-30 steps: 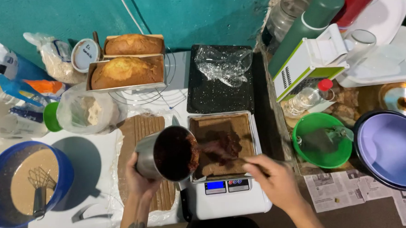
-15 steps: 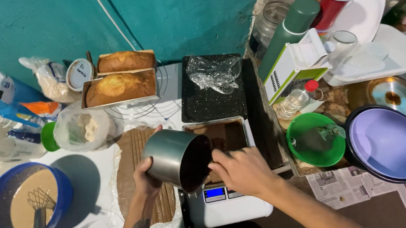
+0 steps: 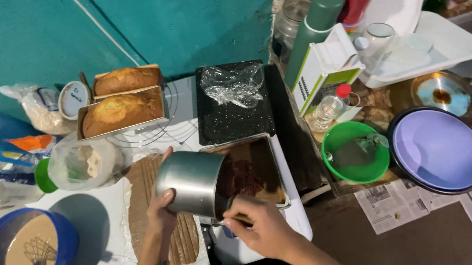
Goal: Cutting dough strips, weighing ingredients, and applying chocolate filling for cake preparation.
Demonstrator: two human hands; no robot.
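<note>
Steel pot (image 3: 191, 182) sits tipped on its side in your left hand (image 3: 161, 213), mouth turned toward the loaf tin (image 3: 258, 167) with dark batter, which rests on the white scale (image 3: 296, 218) on the desk. Your left grip is clamped around the pot's wall. Your right hand (image 3: 261, 230) is closed on a thin utensil (image 3: 227, 221) at the pot's mouth. Behind, two baked loaves (image 3: 123, 105) stand in their tins on a wire rack. A green bowl (image 3: 355, 152) and a lilac basin (image 3: 438, 149) lie to your right, and a blue bowl (image 3: 28, 243) with a whisk lies at your left.
</note>
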